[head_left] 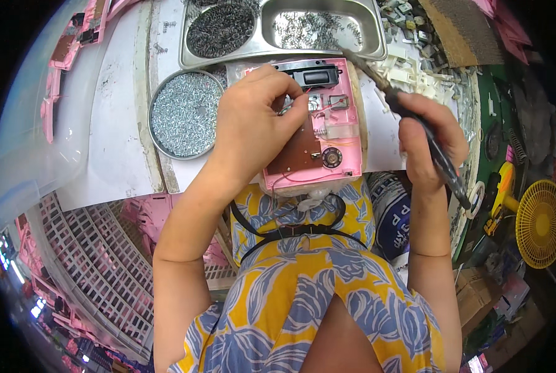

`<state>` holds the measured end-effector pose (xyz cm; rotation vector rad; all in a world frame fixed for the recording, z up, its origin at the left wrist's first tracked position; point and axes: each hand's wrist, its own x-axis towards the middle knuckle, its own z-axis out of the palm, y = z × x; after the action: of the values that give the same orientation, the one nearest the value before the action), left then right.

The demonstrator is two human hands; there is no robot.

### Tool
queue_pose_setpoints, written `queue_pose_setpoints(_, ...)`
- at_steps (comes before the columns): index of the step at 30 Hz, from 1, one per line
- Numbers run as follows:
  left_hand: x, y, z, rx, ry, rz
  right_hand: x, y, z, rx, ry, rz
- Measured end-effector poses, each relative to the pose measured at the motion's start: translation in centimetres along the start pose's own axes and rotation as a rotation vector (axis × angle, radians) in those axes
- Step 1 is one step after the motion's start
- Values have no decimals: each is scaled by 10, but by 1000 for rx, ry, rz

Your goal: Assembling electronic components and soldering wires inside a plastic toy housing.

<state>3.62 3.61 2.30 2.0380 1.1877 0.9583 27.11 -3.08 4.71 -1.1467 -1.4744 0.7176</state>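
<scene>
My left hand (253, 112) reaches over a pink plastic housing (352, 137), thumb and forefinger pinched on a thin red wire (308, 91). In the housing are a brown circuit board (300, 148), a round black speaker (332, 158), a black rectangular part (317, 76) and a small metal part (338, 102) with wires. My right hand (432, 133) is closed round the black handle of a soldering iron (382, 84). Its tip points up and left, near the metal tray's lower edge, apart from the wire. Part of the board is hidden behind my left hand.
Behind the housing stands a metal tray (259, 57) of dark and silver springs. A round dish (152, 118) of small screws is on the left. White plastic parts (408, 68) lie at right. Farther out are a yellow fan (539, 224) and a plastic basket (94, 261).
</scene>
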Motion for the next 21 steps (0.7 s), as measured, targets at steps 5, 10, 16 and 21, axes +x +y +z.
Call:
queue_pose_setpoints(5,-3,-2,5,37,25,1,-4,4,-13,-111,-174,-123)
queue_pose_setpoints(10,-3,-2,6,60,34,-1,-3,13,-9,-132,-194,-184)
queue_pose_setpoints(16,-4,-5,7,69,62,23,0,13,-5,-159,-242,-164)
queue_pose_setpoints(21,-5,-4,9,64,72,14,3,16,-1,-179,-244,-210)
